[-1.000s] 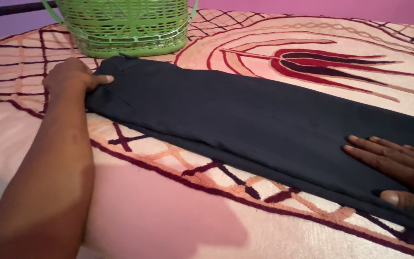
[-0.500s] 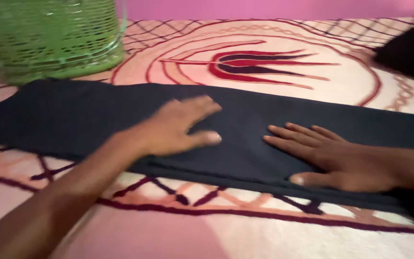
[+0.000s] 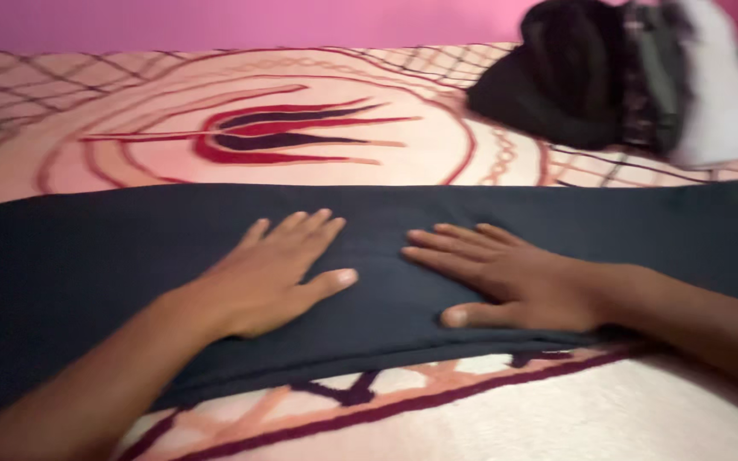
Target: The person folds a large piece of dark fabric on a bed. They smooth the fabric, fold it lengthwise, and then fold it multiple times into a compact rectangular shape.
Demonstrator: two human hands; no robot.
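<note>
Beneath you: a bed covered by a pale pink blanket (image 3: 557, 418) patterned with maroon lines and a red leaf-like emblem. Across it, side to side: a long dark navy folded cloth garment (image 3: 557, 226), lying flat as a narrow band along the near half of the bed, its surface mostly smooth with no marked creases showing; it appears already folded lengthwise, with no crosswise fold made yet, as far as the blurred view tells. Far right corner: a heap of black, dark patterned and white clothes (image 3: 625, 77), well apart from the garment. Your left hand (image 3: 271, 273) lies palm-down on the garment's middle, fingers spread wide, holding nothing. Your right hand (image 3: 514, 282) lies flat just beside it, fingers extended, holding nothing.
</note>
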